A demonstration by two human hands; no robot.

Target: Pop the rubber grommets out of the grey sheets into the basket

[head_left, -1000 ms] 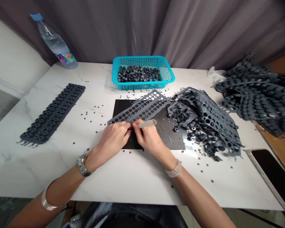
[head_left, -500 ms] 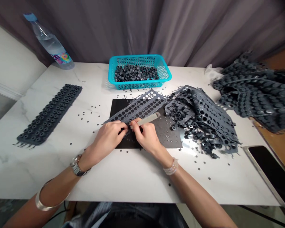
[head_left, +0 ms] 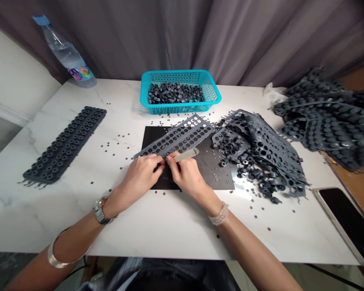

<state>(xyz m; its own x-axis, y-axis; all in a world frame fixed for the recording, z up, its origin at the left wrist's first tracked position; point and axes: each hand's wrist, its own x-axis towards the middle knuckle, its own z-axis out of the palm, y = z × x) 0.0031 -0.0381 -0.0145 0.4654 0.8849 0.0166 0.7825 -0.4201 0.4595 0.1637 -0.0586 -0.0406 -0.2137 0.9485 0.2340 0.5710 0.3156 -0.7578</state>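
A grey perforated rubber sheet (head_left: 176, 139) lies slantwise over a black mat (head_left: 214, 169), its rows of round holes mostly showing through. My left hand (head_left: 144, 171) is closed at the sheet's near edge, thumb and fingers pinching it. Right beside it, my right hand (head_left: 186, 171) grips a pale, flat-handled tool (head_left: 186, 154). The tool's handle points up to the right; its working tip is hidden between my fingers. Whether a small ring is also pinched there, I cannot make out.
Behind the mat stands a turquoise basket (head_left: 180, 108) with black rings inside. To the right are punched sheets (head_left: 269, 145), loose rings (head_left: 265, 180), more sheets (head_left: 336, 117) and a phone (head_left: 346, 222). A studded sheet (head_left: 65, 145) and water bottle (head_left: 68, 56) are left. Small discs lie scattered.
The view has shifted slightly, moving everything a little to the right. The tool's handle has tipped slightly lower, while both hands stay together at the sheet's near edge.
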